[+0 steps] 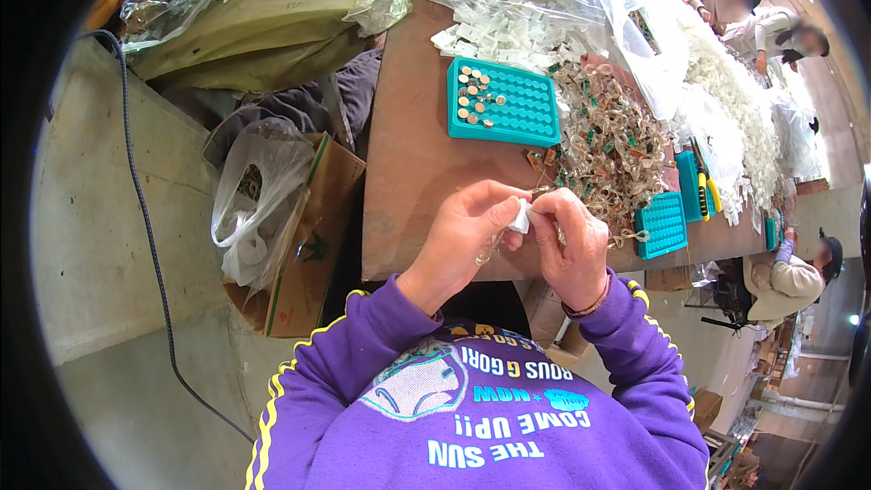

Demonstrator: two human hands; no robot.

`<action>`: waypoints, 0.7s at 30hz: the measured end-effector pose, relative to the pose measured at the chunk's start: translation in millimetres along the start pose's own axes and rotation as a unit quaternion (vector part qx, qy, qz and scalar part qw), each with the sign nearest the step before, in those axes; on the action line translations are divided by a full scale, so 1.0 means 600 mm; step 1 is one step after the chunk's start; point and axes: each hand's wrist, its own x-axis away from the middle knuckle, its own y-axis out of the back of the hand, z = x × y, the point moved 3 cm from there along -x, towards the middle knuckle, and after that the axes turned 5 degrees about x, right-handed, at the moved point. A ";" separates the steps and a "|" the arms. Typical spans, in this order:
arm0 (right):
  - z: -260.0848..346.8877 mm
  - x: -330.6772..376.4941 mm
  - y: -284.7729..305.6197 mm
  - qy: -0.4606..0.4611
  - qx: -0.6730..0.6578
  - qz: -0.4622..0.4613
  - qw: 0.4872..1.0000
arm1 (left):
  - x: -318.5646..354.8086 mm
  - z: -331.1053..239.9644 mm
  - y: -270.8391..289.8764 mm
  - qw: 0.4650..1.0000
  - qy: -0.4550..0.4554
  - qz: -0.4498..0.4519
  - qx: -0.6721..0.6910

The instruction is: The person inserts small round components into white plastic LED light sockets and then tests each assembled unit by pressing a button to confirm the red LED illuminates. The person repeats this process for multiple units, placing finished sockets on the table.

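Observation:
Near the table's front edge, my left hand (pixel 461 229) pinches a small white plastic casing (pixel 520 217) between thumb and fingers. A thin, pale looped wire (pixel 487 250) hangs down beside that hand. My right hand (pixel 573 249) is closed at the casing's other side, its fingertips pressed together against it. What sits inside the casing is covered by my fingers. Beyond my hands lies a teal tray (pixel 544 138) with rows of round pockets. Several round, coin-like metal discs (pixel 465 91) are on its left part. To the right spreads a heap of small circuit boards with coiled wires (pixel 612 127).
White plastic casings (pixel 504 23) are piled at the back. Smaller teal trays (pixel 662 225) and yellow-handled pliers (pixel 709 192) lie at right. A cardboard box (pixel 313 236) with a plastic bag (pixel 263 186) stands left of the table (pixel 408 127). Other people (pixel 785 286) work farther right.

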 end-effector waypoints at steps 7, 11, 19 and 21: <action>-0.001 0.002 -0.006 -0.006 0.001 -0.015 1.000 | 0.001 -0.002 -0.002 1.000 -0.003 -0.004 0.011; -0.001 0.003 -0.007 -0.009 -0.003 -0.023 1.000 | 0.001 -0.003 -0.003 1.000 0.001 -0.006 0.009; -0.003 0.004 -0.008 -0.014 -0.008 -0.019 1.000 | 0.001 -0.002 -0.003 1.000 0.002 -0.004 0.015; -0.004 0.004 -0.007 -0.017 -0.012 -0.017 1.000 | 0.000 -0.001 -0.003 1.000 0.003 -0.008 0.012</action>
